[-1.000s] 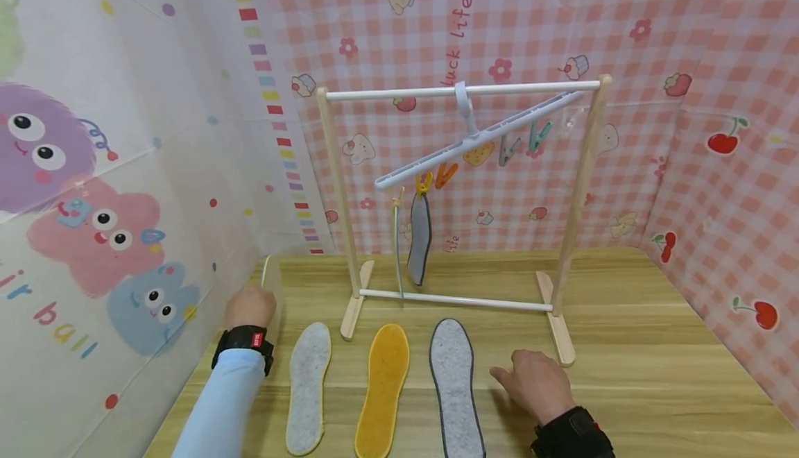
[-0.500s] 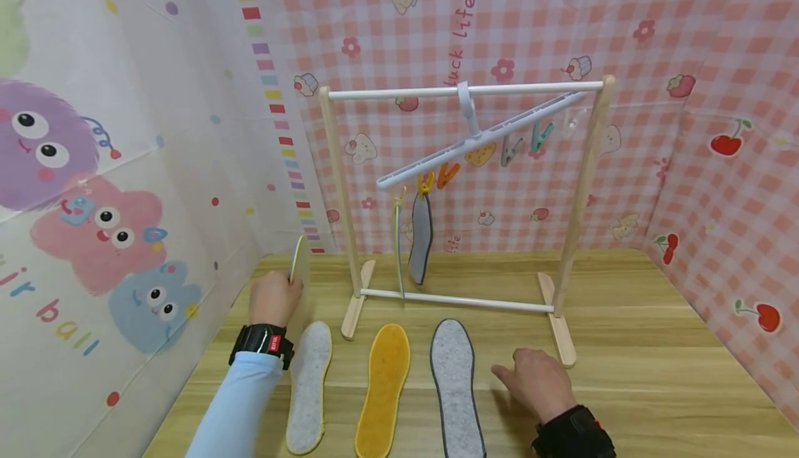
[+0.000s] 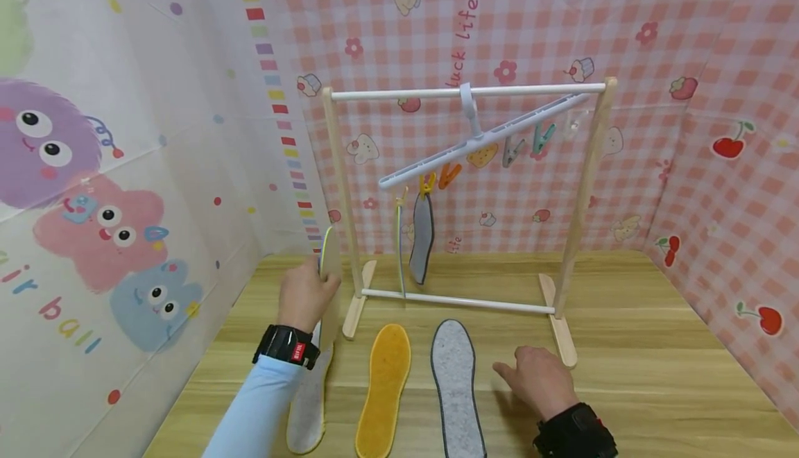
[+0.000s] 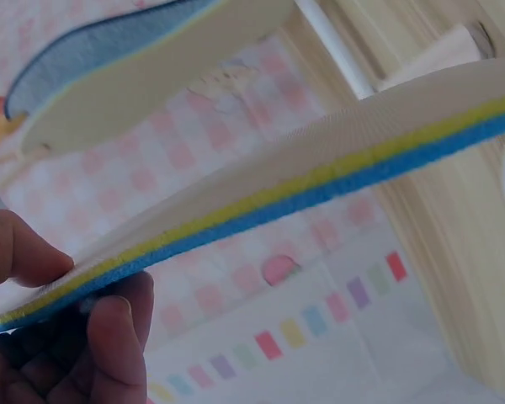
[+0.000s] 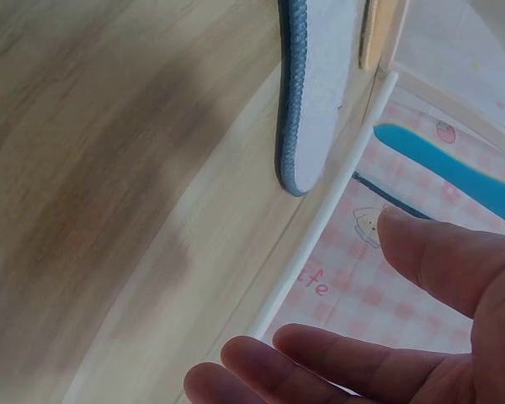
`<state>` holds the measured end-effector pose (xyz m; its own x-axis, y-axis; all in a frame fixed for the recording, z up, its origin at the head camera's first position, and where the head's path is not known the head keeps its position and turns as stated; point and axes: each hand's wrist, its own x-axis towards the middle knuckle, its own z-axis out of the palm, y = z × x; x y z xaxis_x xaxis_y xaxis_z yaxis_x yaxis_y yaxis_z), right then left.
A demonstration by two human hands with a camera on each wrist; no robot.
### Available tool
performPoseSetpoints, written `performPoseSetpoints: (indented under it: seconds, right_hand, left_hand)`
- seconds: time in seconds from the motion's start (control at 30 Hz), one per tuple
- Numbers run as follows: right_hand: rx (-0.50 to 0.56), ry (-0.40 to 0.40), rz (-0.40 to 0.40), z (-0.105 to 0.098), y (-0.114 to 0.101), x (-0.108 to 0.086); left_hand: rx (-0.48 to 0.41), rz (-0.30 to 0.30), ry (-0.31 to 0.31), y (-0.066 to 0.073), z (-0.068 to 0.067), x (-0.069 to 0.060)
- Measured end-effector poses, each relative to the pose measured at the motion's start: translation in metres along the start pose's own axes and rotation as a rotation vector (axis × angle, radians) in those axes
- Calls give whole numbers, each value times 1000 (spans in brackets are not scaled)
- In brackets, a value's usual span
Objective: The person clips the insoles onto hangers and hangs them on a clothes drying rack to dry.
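My left hand (image 3: 306,295) pinches an insole (image 4: 303,160) between thumb and fingers. This insole is beige on one face, with a yellow and blue layered edge, and it stands nearly edge-on over a grey insole with yellow trim (image 3: 307,409). My right hand (image 3: 542,382) holds nothing; its fingers are loosely bent just above the table, right of a grey insole with dark trim (image 3: 458,388). An orange-yellow insole (image 3: 383,388) lies between the two grey ones. Two more insoles hang from clips: a dark-edged grey one (image 3: 421,239) and a thin edge-on one (image 3: 400,250).
A wooden rack with a white top bar (image 3: 399,94) stands behind the insoles. From it hangs a tilted pale hanger (image 3: 437,159) with an orange clip (image 3: 448,176), a grey clip (image 3: 512,151) and a teal clip (image 3: 543,139). Patterned cloth surrounds the wooden table (image 3: 655,361).
My left hand has moved right with the insole, from the table's left side to the rack's left post, now partly covering the yellow-trimmed grey insole. My right hand has stayed in place.
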<state>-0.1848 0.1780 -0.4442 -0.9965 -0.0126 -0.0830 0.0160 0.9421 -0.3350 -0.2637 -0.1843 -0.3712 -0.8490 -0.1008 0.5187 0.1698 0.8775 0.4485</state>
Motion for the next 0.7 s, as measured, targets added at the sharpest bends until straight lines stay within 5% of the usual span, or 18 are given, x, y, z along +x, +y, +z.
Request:
performPoseSetpoints:
  seconds: [0.7]
  right_hand:
    - [1, 72, -24, -13, 0, 9]
  left_hand:
    - [-57, 202, -10, 63, 32, -7]
